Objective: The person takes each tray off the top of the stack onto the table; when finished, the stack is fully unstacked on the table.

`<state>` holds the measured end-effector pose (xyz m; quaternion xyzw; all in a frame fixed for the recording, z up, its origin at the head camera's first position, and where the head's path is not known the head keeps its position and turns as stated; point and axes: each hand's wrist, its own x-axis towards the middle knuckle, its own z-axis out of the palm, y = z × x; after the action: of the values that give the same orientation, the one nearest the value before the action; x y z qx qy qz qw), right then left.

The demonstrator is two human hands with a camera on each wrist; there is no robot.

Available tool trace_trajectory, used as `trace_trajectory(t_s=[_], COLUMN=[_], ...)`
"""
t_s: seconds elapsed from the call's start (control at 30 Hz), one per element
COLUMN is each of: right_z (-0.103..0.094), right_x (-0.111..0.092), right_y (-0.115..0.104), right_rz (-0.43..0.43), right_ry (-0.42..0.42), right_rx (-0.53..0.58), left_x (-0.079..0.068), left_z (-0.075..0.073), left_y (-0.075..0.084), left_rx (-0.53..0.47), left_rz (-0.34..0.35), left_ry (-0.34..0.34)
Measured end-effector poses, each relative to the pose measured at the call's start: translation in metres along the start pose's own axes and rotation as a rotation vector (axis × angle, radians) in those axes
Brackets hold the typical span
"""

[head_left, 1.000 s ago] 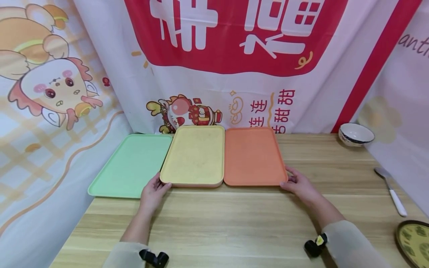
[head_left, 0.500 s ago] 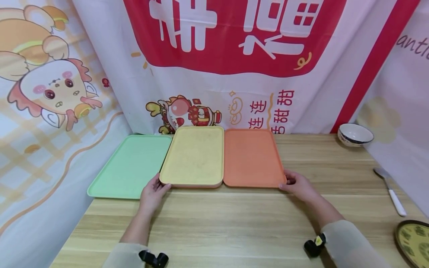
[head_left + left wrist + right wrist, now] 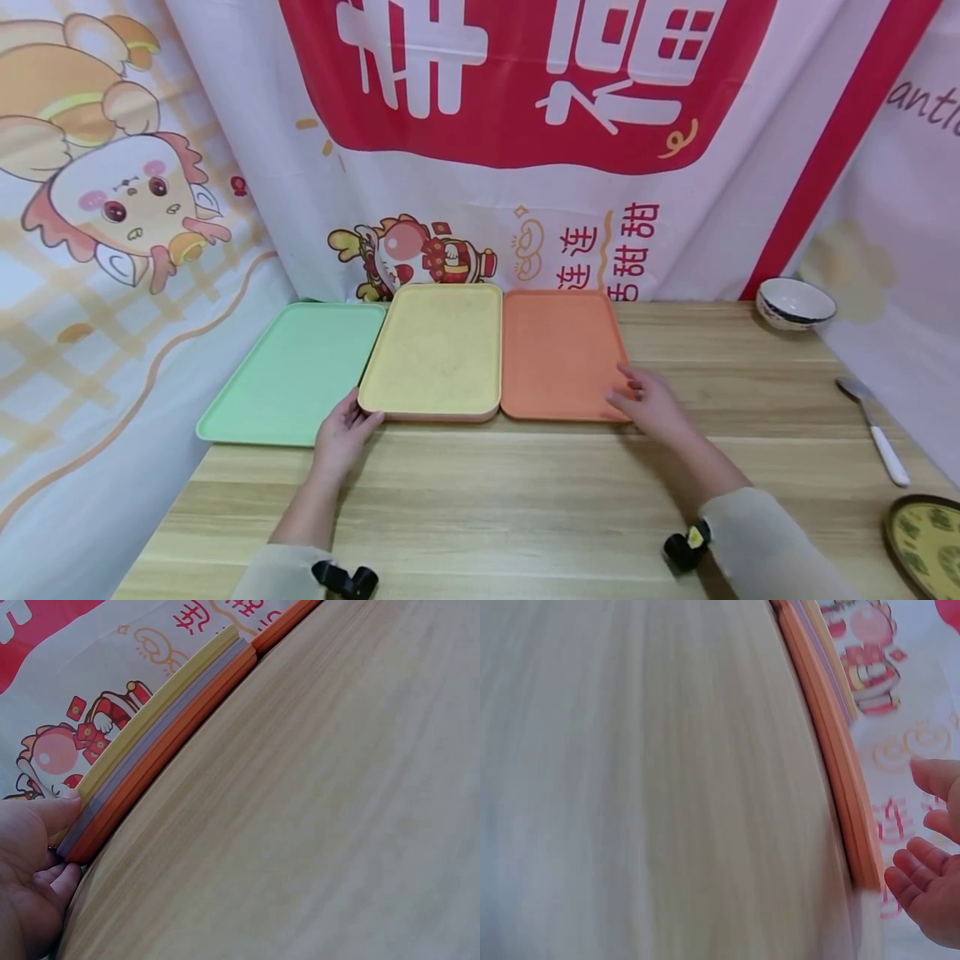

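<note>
- The near left corner of a tray stack is gripped by the left hand [image 3: 341, 429]: the thumb is pressed at the top edge and the fingers are tucked at the underside.
- In the stack, a yellow tray [image 3: 438, 350] is laid uppermost; below it a lilac layer [image 3: 156, 736] and an orange layer [image 3: 169, 752] are seen in the left wrist view.
- The right hand [image 3: 652, 407] is held at the near right corner of an orange tray [image 3: 562, 350], its thumb and fingers parted; whether the tray is touched cannot be told.
- The stack is set between the orange tray, on its right, and a green tray [image 3: 296, 375], on its left.
- All are placed toward the back of a wooden table [image 3: 525, 508], before a printed cloth [image 3: 480, 158].
- At the far right a patterned bowl [image 3: 787, 317] is seen; nearer, a white-handled spoon [image 3: 888, 450] is laid.
- A round, dark-rimmed plate [image 3: 918, 542] is cut off by the picture's edge.
</note>
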<state>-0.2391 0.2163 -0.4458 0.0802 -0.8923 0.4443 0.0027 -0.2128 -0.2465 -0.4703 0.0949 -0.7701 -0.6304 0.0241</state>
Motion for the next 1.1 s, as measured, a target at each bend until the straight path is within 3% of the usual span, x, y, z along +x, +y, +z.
trace_trajectory(t_s=[0.3, 0.63, 0.87, 1.1], right_z=[0.044, 0.098, 0.123, 0.134], right_x=[0.021, 0.04, 0.051, 0.054], right_y=[-0.04, -0.078, -0.088, -0.09], right_rz=[-0.058, -0.008, 0.04, 0.054], right_ry=[-0.037, -0.048, -0.064, -0.104], right_rx=[0.041, 0.044, 0.006, -0.051], left_x=[0.0, 0.004, 0.003, 0.001], left_z=[0.0, 0.0, -0.002, -0.001], left_y=[0.0, -0.005, -0.005, -0.002], left_rx=[0.007, 0.007, 0.018, 0.022], left_rz=[0.009, 0.018, 0.019, 0.021], left_ry=[0.011, 0.009, 0.007, 0.015])
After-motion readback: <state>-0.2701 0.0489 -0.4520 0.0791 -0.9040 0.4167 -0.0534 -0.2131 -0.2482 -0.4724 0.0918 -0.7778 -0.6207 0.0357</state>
